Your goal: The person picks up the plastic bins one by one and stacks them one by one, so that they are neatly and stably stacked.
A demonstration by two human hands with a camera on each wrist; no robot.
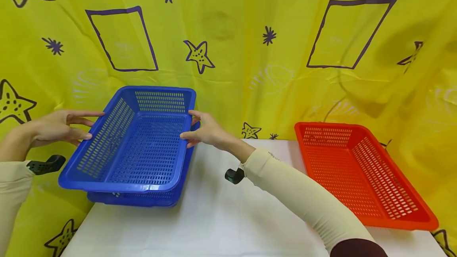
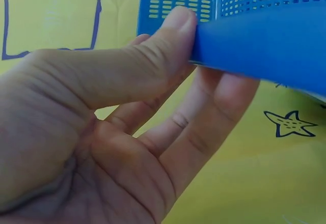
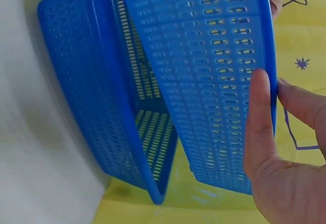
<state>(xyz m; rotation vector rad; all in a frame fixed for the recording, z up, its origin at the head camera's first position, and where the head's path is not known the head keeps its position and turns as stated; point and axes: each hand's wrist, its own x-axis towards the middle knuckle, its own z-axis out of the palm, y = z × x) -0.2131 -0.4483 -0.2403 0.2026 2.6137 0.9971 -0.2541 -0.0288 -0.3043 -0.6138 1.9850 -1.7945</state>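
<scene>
Both hands hold a blue plastic basket (image 1: 153,146) by its two long side rims, over a second blue basket (image 1: 133,198) on the white table. My left hand (image 1: 57,130) pinches the left rim; the left wrist view shows its thumb (image 2: 178,23) on the inner side and fingers below the edge. On the opposite rim is my right hand (image 1: 210,132), with thumb and fingers either side of it. In the right wrist view, the held basket (image 3: 204,81) is tilted against the lower basket (image 3: 91,96), with a wedge-shaped gap between them.
A red basket (image 1: 342,173) sits at the right side of the white table (image 1: 228,217), its near corner reaching the table's right edge. Behind hangs a yellow curtain (image 1: 228,50) with starfish drawings. The right sleeve (image 1: 303,197) crosses in front of the red basket.
</scene>
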